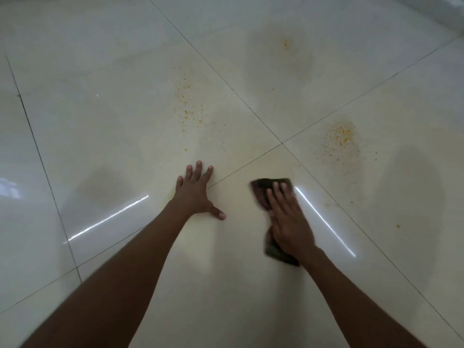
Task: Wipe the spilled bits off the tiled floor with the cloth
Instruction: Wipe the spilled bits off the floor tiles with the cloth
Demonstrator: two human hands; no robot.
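Small yellow-orange bits lie scattered on the glossy cream tiled floor (105, 126). One patch of bits (189, 106) spreads above my left hand, a denser patch (339, 139) sits up and right of my right hand, and a small cluster (285, 43) lies farther away. A dark brownish cloth (263, 192) lies flat on the tile. My right hand (288, 222) presses on it with straight fingers; the cloth sticks out beyond the fingertips and behind the wrist. My left hand (195, 192) rests flat on the floor with fingers spread, left of the cloth.
Dark grout lines cross near the middle at the tile joint (282, 143). A single stray bit (398, 226) lies at the right. Duller damp-looking smears (411, 197) mark the tiles at right and far centre. Bright light streaks reflect beside both hands.
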